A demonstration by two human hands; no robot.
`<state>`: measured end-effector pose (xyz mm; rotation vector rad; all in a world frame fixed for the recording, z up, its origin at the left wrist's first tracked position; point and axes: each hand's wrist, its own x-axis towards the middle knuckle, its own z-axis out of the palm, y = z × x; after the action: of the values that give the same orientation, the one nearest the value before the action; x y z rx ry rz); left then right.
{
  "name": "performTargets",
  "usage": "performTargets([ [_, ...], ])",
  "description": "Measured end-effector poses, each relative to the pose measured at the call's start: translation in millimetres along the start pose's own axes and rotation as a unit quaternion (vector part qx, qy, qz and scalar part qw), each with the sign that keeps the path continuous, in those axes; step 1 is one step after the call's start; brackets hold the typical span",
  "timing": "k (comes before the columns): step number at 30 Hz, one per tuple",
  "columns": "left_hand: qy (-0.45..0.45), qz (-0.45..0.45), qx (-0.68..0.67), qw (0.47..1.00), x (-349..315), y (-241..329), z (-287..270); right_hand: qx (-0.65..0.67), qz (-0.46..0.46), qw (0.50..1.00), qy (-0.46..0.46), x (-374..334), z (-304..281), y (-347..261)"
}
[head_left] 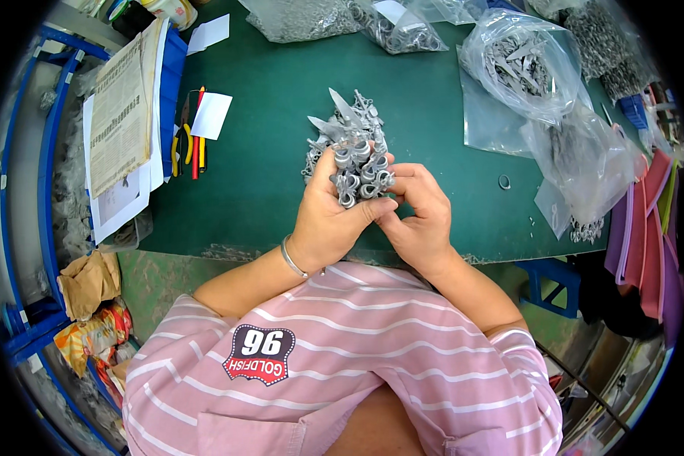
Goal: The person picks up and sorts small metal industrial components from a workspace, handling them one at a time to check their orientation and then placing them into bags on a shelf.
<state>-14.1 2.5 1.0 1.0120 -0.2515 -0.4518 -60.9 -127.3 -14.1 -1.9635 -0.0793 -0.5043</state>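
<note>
A cluster of small grey metal castings (pixel 363 173), with curved, ring-like parts, rests in my left hand (pixel 323 213), the fingers and thumb closed round it. At its right side my right hand (pixel 424 216) is bent inward, thumb and forefinger brought together by the lower edge of the cluster. Whether those fingertips grip one of the castings cannot be made out. Just beyond my hands lies a pile of grey metal pieces (pixel 347 112), some blade-like and pointed; my left hand and the cluster partly cover it.
Green tabletop (pixel 258 99) lies under everything. Pliers (pixel 181 144), a red pen (pixel 196 163), a paper slip (pixel 211 116) and a blue tray (pixel 173 76) with papers sit left. Right are a small oval ring (pixel 505 182) and a clear bag (pixel 475 57) of grey parts; more bags stand behind.
</note>
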Motion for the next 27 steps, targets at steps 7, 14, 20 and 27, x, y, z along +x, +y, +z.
performTargets([
  [7, 0.067, -0.064, -0.175, 0.98, 5.2, 0.8, -6.9, 0.149, 0.032, 0.981, 0.118, -0.8, -2.1, 6.4],
  [14, 0.021, -0.033, -0.151, 0.988, -1.8, 6.7, -5.4, 0.142, -0.043, 0.982, 0.12, 1.5, -3.8, 12.1],
  [20, 0.003, 0.036, -0.095, 0.995, -7.5, 8.6, -0.9, 0.086, -0.119, 0.984, 0.105, 5.7, -11.6, 7.7],
  [27, -0.013, 0.074, -0.042, 0.996, -9.8, 10.4, 0.6, 0.1, -0.141, 0.981, 0.093, 5.6, -13.2, 7.8],
])
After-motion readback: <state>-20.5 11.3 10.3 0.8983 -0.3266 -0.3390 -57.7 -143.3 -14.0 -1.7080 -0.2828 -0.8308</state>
